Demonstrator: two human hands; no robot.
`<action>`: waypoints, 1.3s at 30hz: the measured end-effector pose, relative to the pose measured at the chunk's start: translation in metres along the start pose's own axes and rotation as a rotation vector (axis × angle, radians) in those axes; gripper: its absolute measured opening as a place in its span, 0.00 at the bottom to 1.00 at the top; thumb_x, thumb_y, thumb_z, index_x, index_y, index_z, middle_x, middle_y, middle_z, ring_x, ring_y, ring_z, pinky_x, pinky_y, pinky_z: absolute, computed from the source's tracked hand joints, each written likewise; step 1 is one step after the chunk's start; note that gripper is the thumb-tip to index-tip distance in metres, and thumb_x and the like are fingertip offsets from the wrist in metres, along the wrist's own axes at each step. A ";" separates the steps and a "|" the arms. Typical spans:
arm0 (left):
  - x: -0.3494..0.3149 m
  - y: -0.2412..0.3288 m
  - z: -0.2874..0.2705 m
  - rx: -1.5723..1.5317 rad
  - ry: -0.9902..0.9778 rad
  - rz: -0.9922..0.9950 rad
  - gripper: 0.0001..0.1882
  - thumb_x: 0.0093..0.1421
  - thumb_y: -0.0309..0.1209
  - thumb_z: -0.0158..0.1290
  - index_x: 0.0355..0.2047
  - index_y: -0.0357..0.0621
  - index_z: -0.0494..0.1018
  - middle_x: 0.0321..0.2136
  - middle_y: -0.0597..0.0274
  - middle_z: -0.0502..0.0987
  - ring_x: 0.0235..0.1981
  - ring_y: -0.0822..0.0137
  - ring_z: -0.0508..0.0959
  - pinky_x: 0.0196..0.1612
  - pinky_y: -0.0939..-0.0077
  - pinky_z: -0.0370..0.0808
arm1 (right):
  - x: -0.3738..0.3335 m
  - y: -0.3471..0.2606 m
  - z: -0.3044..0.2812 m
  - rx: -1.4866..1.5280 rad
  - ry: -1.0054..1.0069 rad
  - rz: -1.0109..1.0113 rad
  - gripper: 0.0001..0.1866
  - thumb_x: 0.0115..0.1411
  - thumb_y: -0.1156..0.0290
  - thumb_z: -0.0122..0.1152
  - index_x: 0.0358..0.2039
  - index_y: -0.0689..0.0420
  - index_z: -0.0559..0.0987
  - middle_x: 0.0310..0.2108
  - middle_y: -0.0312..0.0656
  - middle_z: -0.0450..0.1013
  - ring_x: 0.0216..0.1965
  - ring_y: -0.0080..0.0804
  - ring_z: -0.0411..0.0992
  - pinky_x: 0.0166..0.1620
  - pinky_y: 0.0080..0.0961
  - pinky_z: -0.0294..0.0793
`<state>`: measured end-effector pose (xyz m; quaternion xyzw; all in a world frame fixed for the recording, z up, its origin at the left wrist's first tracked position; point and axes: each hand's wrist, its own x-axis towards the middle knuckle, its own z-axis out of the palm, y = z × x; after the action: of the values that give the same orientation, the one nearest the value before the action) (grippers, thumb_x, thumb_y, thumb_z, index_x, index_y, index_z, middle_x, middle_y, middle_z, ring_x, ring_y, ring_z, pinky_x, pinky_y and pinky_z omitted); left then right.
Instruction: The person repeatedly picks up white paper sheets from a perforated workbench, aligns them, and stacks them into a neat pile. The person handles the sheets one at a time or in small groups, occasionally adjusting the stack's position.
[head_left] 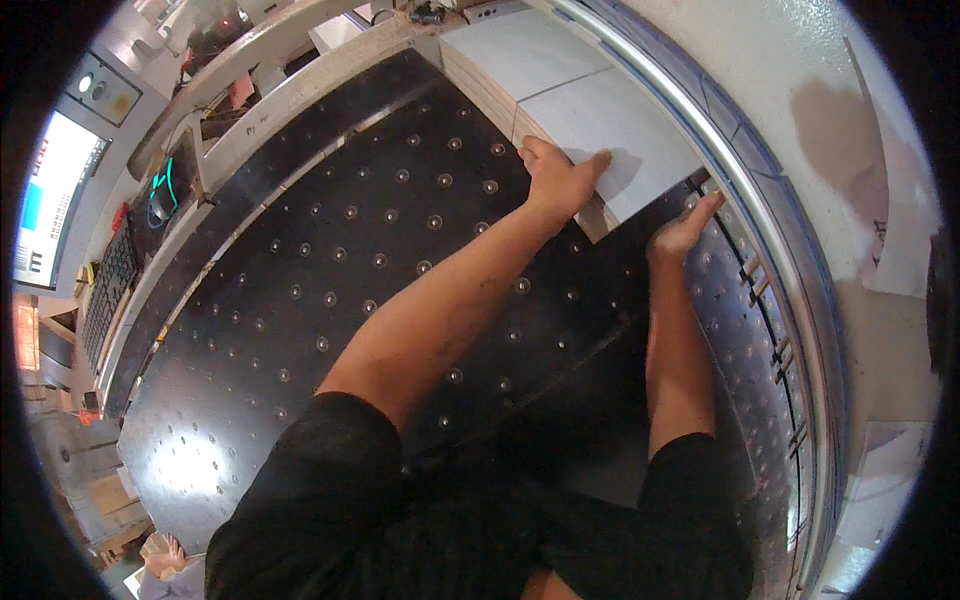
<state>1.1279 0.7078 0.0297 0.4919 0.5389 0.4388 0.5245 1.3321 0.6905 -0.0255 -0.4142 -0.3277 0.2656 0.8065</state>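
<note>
Two piles of white-topped boards lie end to end against the metal rail, the far one (pixel 520 50) and the near one (pixel 620 140). Their layered brown edges face left. My left hand (pixel 560 175) rests against the left side of the near pile, thumb spread out over the white top and fingers stretched along the edge. By that pile's near right corner is my right hand (pixel 683 230), open, its fingers reaching toward the rail. Whether it touches the boards I cannot tell.
Under the boards is a black table (pixel 400 250) studded with metal balls. A silver rail (pixel 740 150) curves along its right side. At left stand a monitor (pixel 65 190), a keyboard (pixel 110 290) and a mouse (pixel 160 203). Another person's hand (pixel 163 553) shows at lower left.
</note>
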 end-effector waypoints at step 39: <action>0.135 -0.068 -0.067 0.078 -0.880 0.449 0.41 0.68 0.38 0.51 0.78 0.52 0.47 0.72 0.43 0.59 0.72 0.43 0.59 0.70 0.40 0.60 | -0.467 -0.475 -0.193 -1.150 0.006 0.418 0.48 0.63 0.34 0.62 0.67 0.64 0.70 0.55 0.46 0.80 0.59 0.40 0.75 0.62 0.36 0.73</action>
<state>1.0614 0.8351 -0.0510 0.7538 0.1631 0.2710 0.5759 1.2506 0.0234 0.1450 -0.8394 -0.3282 0.1975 0.3856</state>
